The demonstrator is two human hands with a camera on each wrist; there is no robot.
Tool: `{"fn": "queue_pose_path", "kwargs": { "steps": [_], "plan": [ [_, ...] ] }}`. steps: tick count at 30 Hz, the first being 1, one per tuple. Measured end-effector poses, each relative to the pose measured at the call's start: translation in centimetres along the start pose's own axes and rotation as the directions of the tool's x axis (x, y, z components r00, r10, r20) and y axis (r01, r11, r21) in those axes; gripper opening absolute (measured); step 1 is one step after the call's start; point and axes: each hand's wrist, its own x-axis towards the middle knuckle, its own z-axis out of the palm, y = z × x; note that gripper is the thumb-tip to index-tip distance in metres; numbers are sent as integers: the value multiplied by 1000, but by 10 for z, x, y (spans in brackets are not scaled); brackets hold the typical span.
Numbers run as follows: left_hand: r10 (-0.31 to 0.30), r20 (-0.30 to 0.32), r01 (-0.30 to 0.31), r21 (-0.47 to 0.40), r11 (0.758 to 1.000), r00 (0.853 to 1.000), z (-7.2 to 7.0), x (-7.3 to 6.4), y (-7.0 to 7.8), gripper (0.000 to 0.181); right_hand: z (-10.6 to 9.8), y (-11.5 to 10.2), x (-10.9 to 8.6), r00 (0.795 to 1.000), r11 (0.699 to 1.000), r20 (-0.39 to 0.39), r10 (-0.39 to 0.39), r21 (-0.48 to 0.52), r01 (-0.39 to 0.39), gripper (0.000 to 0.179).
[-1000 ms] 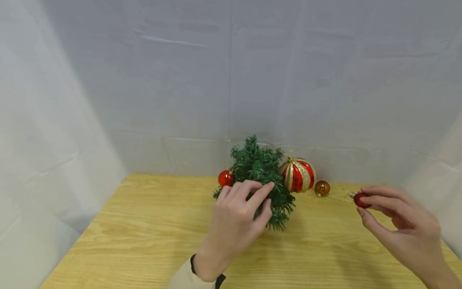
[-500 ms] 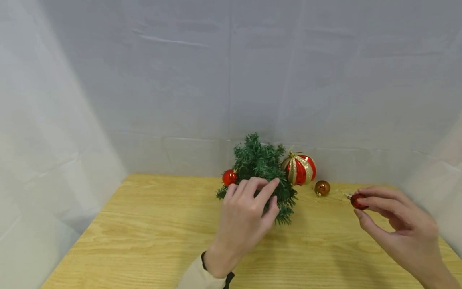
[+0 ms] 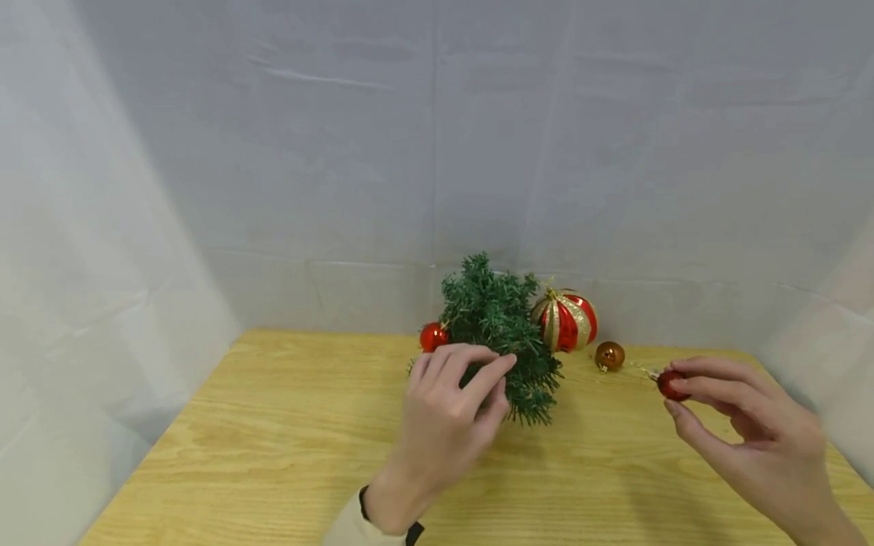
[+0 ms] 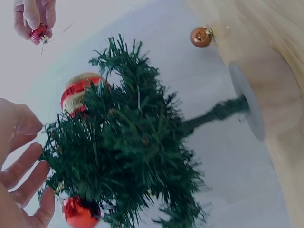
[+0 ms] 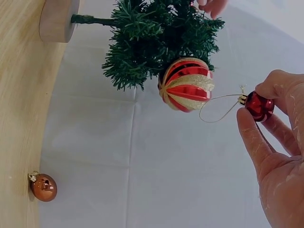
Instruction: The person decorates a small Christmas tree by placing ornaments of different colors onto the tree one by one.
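A small artificial Christmas tree stands on the table, its round wooden base showing in the right wrist view. My left hand is at the tree's near side with loosely bent fingers by the branch tips; whether they touch is unclear. Between thumb and fingers, my right hand pinches a small dark red bauble, whose gold loop hangs free. On the tree are a large red-and-gold striped bauble at the right and a shiny red bauble at the left.
A copper-brown bauble lies on the wooden table near its back edge, between the tree and my right hand. White sheeting hangs behind the table and at both sides.
My right hand has moved slightly left with the dark red bauble. The left hand shifted right, then back left; the tree and its striped bauble have moved a little.
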Motion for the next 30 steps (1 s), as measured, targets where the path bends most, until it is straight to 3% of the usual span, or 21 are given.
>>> {"fn": "queue_pose_path", "kwargs": {
  "steps": [9,15,25,30],
  "plan": [
    [19,-13,-18,44,999,1000,-7,-14,-15,25,0,-1,0,1000,1000,8,-3,-8,4,23],
    [26,12,-27,80,996,1000,-7,-18,-21,28,2,-1,1,1000,1000,5,-12,-12,12,23],
    [19,77,-27,112,993,997,-9,-21,-23,25,-1,-1,-5,1000,998,15,28,-63,-27,24],
    [26,76,-35,120,992,997,-9,-21,-22,24,0,-1,-5,999,998,17,29,-52,-28,23]
  ]
}}
